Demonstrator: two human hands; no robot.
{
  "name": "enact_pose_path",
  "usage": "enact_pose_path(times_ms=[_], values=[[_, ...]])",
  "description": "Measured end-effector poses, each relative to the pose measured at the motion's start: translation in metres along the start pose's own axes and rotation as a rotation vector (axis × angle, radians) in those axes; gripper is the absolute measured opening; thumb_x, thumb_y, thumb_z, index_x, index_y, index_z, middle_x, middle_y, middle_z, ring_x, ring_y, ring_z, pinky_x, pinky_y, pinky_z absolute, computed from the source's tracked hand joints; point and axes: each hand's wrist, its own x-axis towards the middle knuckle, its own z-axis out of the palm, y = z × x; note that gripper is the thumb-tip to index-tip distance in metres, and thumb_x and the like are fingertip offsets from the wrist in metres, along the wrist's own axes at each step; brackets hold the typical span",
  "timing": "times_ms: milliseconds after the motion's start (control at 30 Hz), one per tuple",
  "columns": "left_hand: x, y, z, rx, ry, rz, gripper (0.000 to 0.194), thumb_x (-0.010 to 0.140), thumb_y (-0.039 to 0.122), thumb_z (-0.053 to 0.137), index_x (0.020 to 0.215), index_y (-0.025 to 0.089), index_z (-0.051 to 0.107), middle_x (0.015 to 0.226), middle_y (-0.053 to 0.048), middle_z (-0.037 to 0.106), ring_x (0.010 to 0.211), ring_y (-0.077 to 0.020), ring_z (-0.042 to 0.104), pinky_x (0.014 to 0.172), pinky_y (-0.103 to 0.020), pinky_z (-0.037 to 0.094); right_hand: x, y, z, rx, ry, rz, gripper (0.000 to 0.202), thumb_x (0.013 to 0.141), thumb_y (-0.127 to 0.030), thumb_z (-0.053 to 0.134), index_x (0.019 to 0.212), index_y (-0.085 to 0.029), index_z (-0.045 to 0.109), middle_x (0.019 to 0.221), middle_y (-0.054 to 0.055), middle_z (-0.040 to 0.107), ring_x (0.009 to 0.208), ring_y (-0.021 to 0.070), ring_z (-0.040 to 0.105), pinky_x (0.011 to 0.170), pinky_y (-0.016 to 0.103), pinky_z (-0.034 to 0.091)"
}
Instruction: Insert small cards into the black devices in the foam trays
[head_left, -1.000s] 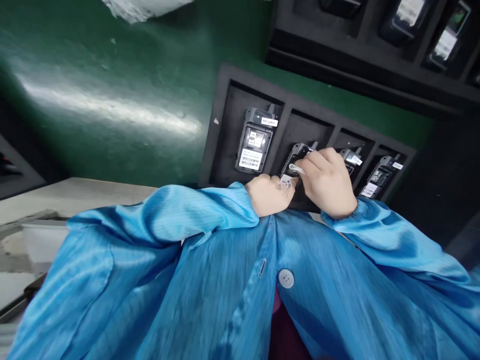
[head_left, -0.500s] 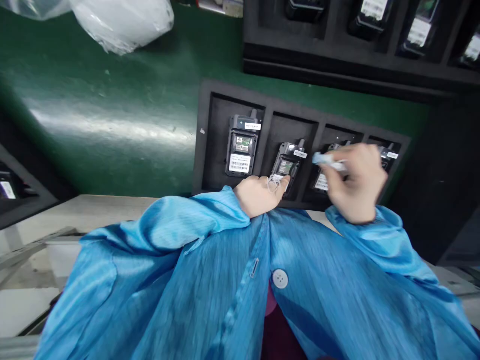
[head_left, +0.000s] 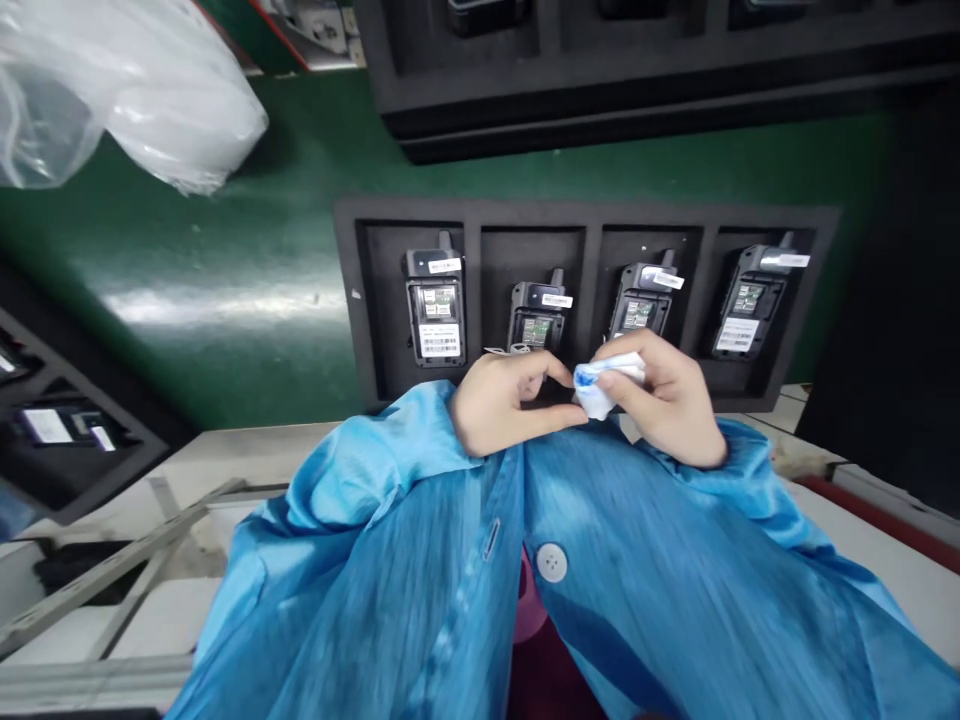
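Note:
A white cloth (head_left: 600, 385) with a blue stain is pinched in my right hand (head_left: 671, 400). Close to its left side, my left hand (head_left: 506, 400) has thumb and index finger apart, their tips at the cloth's edge. Behind the hands lies a black foam tray (head_left: 592, 215) with open-backed handheld devices in its compartments. The leftmost device (head_left: 437, 305) and the rightmost device (head_left: 752, 300) show fully. My left hand partly covers the second device (head_left: 537, 315); my right hand partly covers the third device (head_left: 641, 300).
A second black tray (head_left: 637, 75) with devices lies at the back. Another tray (head_left: 150, 450) sits at the far left. White plastic bags (head_left: 172, 90) are at the back left on the green table (head_left: 262, 350).
My right hand has moved left with the cloth, toward my left hand. My left hand has left the second device and spread its thumb and index finger. The view has shifted.

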Motion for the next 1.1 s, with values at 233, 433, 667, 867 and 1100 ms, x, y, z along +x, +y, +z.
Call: enact_pose_path(times_ms=[233,433,667,867,1100], values=[[0.004,0.004,0.013,-0.074,-0.027,-0.027,0.028,0.088,0.031,0.06,0.066,0.016,0.053,0.052,0.009,0.035,0.05,-0.0042,0.028,0.05,-0.019,0.025,-0.001,0.004,-0.008,-0.107,-0.115,-0.064,0.008,0.091,-0.023,0.06,0.097,-0.018,0.06,0.076,-0.003,0.061,0.057,0.0041,0.052,0.052,0.015,0.04],[0.007,0.006,0.015,-0.016,-0.092,-0.051,0.027,0.085,0.035,0.06,0.067,0.016,0.054,0.053,0.008,0.034,0.05,-0.0054,0.027,0.049,-0.021,0.025,-0.004,0.012,-0.011,-0.09,-0.177,-0.131,0.007,0.09,-0.018,0.059,0.097,-0.02,0.059,0.077,-0.005,0.061,0.057,0.003,0.053,0.052,0.014,0.039],[0.008,0.003,0.012,-0.001,-0.168,0.058,0.036,0.092,0.034,0.052,0.061,0.016,0.05,0.054,0.006,0.036,0.051,-0.0061,0.031,0.051,-0.023,0.028,0.003,0.011,-0.006,-0.074,-0.216,-0.199,0.009,0.093,-0.017,0.054,0.1,-0.021,0.059,0.084,-0.004,0.064,0.069,0.0058,0.061,0.061,0.017,0.045],[0.004,0.004,0.005,-0.082,-0.136,-0.218,0.036,0.095,0.039,0.05,0.076,0.013,0.066,0.06,0.002,0.054,0.057,-0.008,0.045,0.056,-0.022,0.034,0.007,0.009,-0.002,-0.268,-0.209,-0.318,0.009,0.094,-0.025,0.058,0.102,-0.02,0.056,0.095,0.002,0.065,0.081,0.0114,0.062,0.072,0.024,0.049],[-0.002,0.002,-0.007,-0.002,-0.176,-0.114,0.04,0.1,0.038,0.042,0.082,0.014,0.067,0.068,0.001,0.063,0.061,-0.008,0.055,0.059,-0.021,0.041,0.01,0.003,0.001,-0.424,-0.223,-0.373,0.006,0.092,-0.024,0.061,0.093,-0.02,0.056,0.098,0.004,0.065,0.082,0.0141,0.061,0.075,0.03,0.05]])
